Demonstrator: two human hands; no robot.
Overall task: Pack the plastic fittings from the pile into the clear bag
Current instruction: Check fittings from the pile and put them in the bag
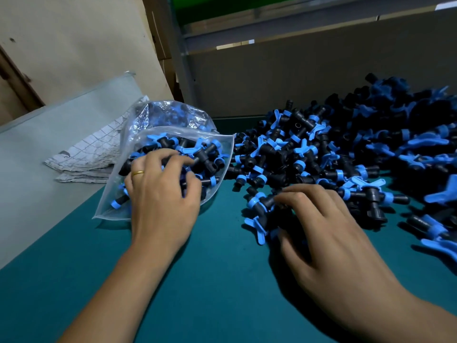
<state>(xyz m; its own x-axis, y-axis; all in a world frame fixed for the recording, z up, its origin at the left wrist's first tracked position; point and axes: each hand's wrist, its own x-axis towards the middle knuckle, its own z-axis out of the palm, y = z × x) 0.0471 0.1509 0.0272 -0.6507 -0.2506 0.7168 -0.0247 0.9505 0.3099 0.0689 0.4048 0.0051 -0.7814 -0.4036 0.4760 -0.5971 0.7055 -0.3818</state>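
Observation:
A big pile of black fittings with blue handles [346, 154] covers the right half of the green table [217, 280]. A clear bag [223, 154], partly filled with the same fittings, lies open at the left. My left hand [160, 194], with a gold ring, rests on the bag's mouth, fingers curled over the fittings inside; whether it grips one is hidden. My right hand [329, 233] lies on the near edge of the pile, its fingertips closing around a black and blue fitting [262, 209].
A second clear bag holding fittings [170, 115] stands behind the first. Folded checked cloth [91, 152] lies to the left on a grey flat surface [49, 144]. Cardboard walls [296, 78] close off the back.

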